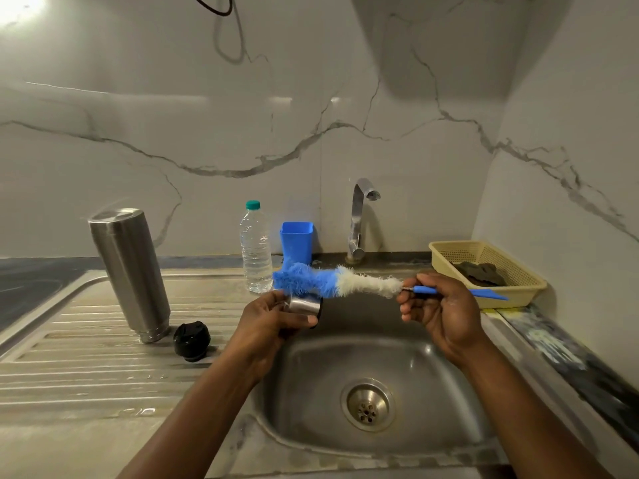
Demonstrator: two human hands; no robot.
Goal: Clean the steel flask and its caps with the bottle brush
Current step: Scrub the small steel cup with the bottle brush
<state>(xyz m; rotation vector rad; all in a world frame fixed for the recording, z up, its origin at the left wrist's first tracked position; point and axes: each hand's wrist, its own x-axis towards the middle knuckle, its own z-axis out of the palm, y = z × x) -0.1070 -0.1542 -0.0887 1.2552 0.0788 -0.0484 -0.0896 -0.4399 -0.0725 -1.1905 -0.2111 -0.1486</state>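
The steel flask (pixel 129 271) stands upside down on the ribbed drainboard at the left. A black inner cap (pixel 192 340) lies just to its right. My left hand (pixel 273 319) grips the steel outer cap (pixel 305 305) over the sink's left edge. My right hand (pixel 439 305) holds the bottle brush (pixel 332 280) by its blue handle. The brush lies level, its blue and white bristles reaching left, with the blue tip just above the steel cap.
The steel sink (pixel 428 368) with its drain lies below my hands, and the tap (pixel 359 216) stands behind it. A clear water bottle (pixel 256 248) and a blue tumbler (pixel 297 242) stand at the back. A yellow basket (pixel 484 271) with a dark scrubber sits at the right.
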